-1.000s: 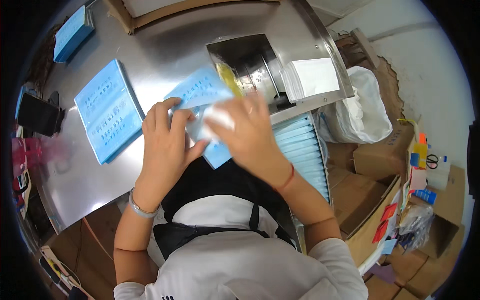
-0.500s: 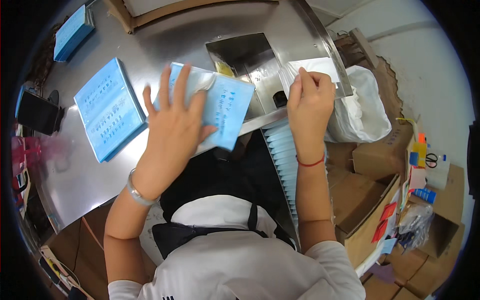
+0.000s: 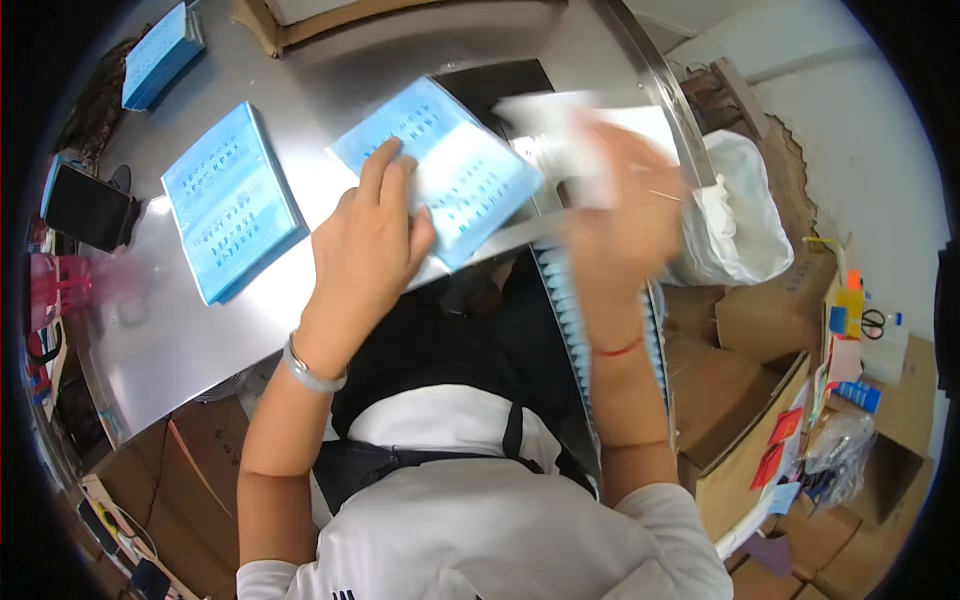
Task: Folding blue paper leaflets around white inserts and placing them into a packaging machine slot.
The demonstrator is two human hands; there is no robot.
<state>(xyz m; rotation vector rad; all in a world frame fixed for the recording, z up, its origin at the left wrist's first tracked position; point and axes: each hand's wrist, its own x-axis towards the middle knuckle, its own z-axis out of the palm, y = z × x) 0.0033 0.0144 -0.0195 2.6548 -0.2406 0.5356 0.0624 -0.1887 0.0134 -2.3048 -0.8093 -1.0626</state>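
One blue packet [image 3: 472,175], long axis running upper-left to lower-right, lies under the half-open left hand [image 3: 366,228] — blurred right hand [image 3: 628,200] at white sheets [image 3: 650,124], grip unclear — two blue stacks [image 3: 232,200] leftward.

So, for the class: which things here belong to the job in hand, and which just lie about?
Seemingly in the job:
blue packet under the left hand
blurred white sheet at the right hand
white stack beyond it
blue stack further left

Apparently lying about:
dark-screened device
pink object
scissors
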